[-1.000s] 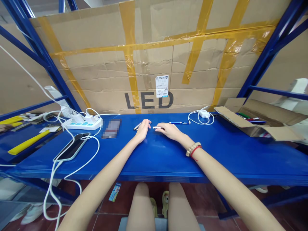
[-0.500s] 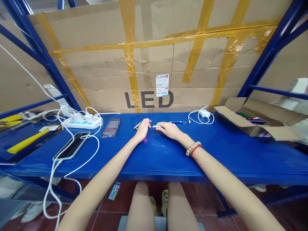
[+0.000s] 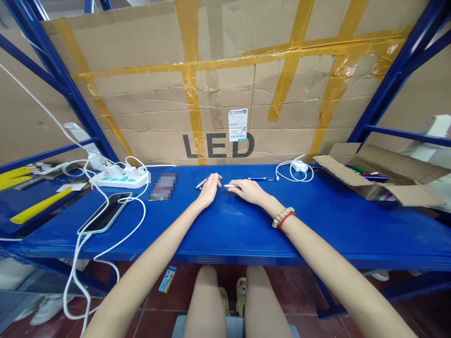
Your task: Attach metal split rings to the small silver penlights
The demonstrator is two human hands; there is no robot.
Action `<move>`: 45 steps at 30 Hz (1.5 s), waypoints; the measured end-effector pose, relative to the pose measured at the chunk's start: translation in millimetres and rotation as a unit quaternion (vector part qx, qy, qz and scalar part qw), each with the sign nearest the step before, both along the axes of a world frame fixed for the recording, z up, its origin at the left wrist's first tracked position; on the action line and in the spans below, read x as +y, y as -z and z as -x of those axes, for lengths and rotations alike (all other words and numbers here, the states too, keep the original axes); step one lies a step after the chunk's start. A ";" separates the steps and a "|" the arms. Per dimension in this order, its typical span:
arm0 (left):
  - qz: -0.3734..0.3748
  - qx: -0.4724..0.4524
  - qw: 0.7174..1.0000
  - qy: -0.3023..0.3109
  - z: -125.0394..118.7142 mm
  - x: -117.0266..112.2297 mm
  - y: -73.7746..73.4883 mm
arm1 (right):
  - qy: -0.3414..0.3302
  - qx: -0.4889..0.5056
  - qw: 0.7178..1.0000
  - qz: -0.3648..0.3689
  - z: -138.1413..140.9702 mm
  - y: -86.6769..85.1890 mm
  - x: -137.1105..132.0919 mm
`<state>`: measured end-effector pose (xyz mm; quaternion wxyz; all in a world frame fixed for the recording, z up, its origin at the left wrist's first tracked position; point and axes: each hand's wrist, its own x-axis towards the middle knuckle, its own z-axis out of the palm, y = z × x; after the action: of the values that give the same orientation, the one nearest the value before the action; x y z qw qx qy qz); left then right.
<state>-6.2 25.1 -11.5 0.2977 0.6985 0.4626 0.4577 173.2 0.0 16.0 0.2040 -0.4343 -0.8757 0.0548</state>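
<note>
On the blue table, my left hand [image 3: 209,191] rests on its side with loosely curved fingers a little apart, and nothing shows in it. A silver pen-like thing [image 3: 201,184] lies against its far left side, partly hidden by the hand. Facing it, my right hand [image 3: 248,191] is closed on a slim silver-white pen [image 3: 230,186], whose tip points left toward my left hand across a small gap. Just beyond my right hand lies a blue pen [image 3: 260,179] with a dark clip end.
A white charger with coiled cable [image 3: 299,166] and an open cardboard box [image 3: 366,180] holding pens are on the right. To the left are a power strip [image 3: 123,181], a phone [image 3: 107,213], loose white cables and a yellow-handled tool [image 3: 40,206]. A large carton [image 3: 151,112] stands behind.
A small red spot of light on the table beside my left wrist is gone. Both hands have stayed almost in place.
</note>
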 end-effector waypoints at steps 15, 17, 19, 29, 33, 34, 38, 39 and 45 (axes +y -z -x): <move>-0.010 0.007 1.000 -0.006 -2.0 -1.8 -0.6 | -0.003 -0.005 1.000 0.004 0.1 -1.2 -1.9; -0.010 0.011 1.000 -0.007 -2.1 -2.3 -0.6 | -0.001 -0.004 1.000 0.004 0.3 -1.2 -2.0; -0.009 0.016 1.000 -0.006 -2.0 -2.7 -0.9 | 0.000 -0.003 1.000 0.008 0.3 -1.3 -2.0; 0.007 0.007 1.000 -0.001 -2.4 -2.6 0.4 | -0.015 0.013 1.000 0.020 -1.8 1.9 1.2; 0.010 0.005 1.000 0.000 -2.1 -2.8 0.7 | -0.020 0.012 1.000 0.019 -1.9 2.2 2.2; 0.009 0.007 1.000 0.000 -2.0 -2.9 0.6 | -0.021 0.012 1.000 0.020 -2.0 2.1 2.3; -0.001 0.015 1.000 0.002 -1.7 -3.4 0.3 | -0.022 0.012 0.999 0.024 -2.1 1.2 2.3; -0.002 0.017 1.000 0.002 -1.8 -3.6 0.2 | -0.021 0.012 0.999 0.024 -2.0 0.9 2.1; -0.001 0.010 1.000 -0.002 -2.7 -5.2 -0.6 | -0.009 -0.002 0.999 0.033 -1.9 -0.9 0.9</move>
<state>-3.6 19.9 -10.9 0.2911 0.7023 0.4668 0.4518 175.0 0.9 16.9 0.1868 -0.4331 -0.8777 0.0846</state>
